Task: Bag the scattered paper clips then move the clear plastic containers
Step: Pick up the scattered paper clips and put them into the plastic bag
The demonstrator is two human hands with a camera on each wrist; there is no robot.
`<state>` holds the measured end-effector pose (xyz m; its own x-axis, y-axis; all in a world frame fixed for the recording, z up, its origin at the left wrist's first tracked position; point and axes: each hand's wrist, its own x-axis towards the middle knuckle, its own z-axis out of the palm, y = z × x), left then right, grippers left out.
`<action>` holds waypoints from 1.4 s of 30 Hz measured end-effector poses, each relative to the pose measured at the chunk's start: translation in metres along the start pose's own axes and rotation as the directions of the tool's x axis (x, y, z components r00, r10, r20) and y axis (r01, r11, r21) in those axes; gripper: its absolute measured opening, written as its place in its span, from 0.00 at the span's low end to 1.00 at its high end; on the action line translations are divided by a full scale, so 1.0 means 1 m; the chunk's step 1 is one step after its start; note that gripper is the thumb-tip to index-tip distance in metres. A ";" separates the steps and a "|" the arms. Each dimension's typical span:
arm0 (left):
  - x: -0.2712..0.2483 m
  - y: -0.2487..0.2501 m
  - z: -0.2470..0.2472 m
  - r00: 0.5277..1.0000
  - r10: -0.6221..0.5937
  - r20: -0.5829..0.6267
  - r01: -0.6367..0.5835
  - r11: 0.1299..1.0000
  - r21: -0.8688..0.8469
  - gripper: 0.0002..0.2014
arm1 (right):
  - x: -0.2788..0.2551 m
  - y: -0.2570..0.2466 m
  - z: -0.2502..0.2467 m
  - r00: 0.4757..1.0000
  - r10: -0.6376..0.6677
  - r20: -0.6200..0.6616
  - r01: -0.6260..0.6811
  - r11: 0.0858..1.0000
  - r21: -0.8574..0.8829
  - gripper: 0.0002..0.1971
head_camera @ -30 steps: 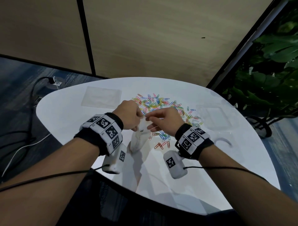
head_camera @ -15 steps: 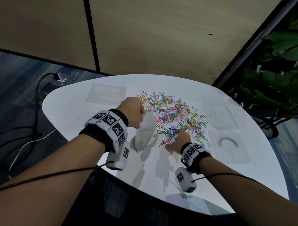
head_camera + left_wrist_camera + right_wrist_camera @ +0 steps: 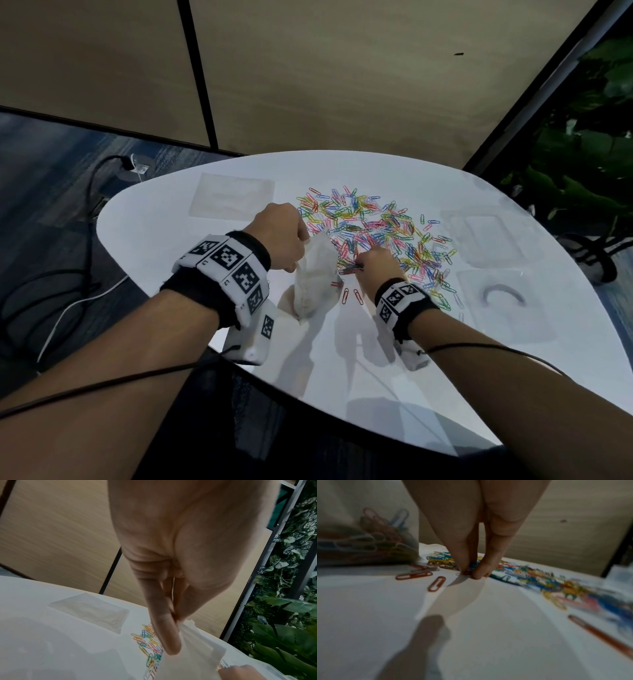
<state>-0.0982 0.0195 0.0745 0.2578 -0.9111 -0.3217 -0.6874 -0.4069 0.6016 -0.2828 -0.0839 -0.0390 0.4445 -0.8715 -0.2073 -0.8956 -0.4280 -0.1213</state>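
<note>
A heap of coloured paper clips [image 3: 373,229] lies mid-table on the white table [image 3: 164,246]. My left hand [image 3: 303,240] pinches the top edge of a small clear bag [image 3: 315,277] that stands upright just left of the heap; the left wrist view shows thumb and finger [image 3: 175,618] closed on the bag [image 3: 192,655]. My right hand [image 3: 358,267] is down at the heap's near edge beside the bag, pinching a few clips [image 3: 471,573]. The bag [image 3: 359,540] holds several clips. Two clear plastic containers [image 3: 489,240] [image 3: 534,325] sit at the right.
A second flat clear bag [image 3: 233,200] lies at the table's far left. A few loose red clips [image 3: 352,296] lie near the bag's base. Green plants [image 3: 582,171] stand right of the table; cables [image 3: 68,291] run over the floor at left. A wood-panel wall is behind.
My right hand left the bag's mouth, dropped to the near edge of the heap and now pinches clips there. The left hand keeps holding the bag upright.
</note>
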 end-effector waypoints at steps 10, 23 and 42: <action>0.003 -0.002 0.001 1.000 -0.006 -0.004 0.006 1.000 0.003 0.12 | 0.011 0.044 -0.035 0.963 0.237 0.125 -0.267 0.900 0.345 0.13; -0.001 0.007 0.002 1.000 0.014 0.004 -0.013 0.999 -0.037 0.13 | -0.030 -0.019 -0.102 0.925 -0.237 0.299 -0.315 -0.033 0.949 0.09; -0.012 0.016 0.002 0.996 0.068 0.050 -0.066 0.997 -0.036 0.15 | -0.050 -0.058 -0.095 0.914 -0.404 -0.025 0.405 0.914 0.032 0.12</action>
<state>-0.1139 0.0237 0.0862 0.1763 -0.9320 -0.3167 -0.6781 -0.3482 0.6473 -0.2550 -0.0379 0.0706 0.7680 -0.6299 -0.1160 -0.6380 -0.7363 -0.2254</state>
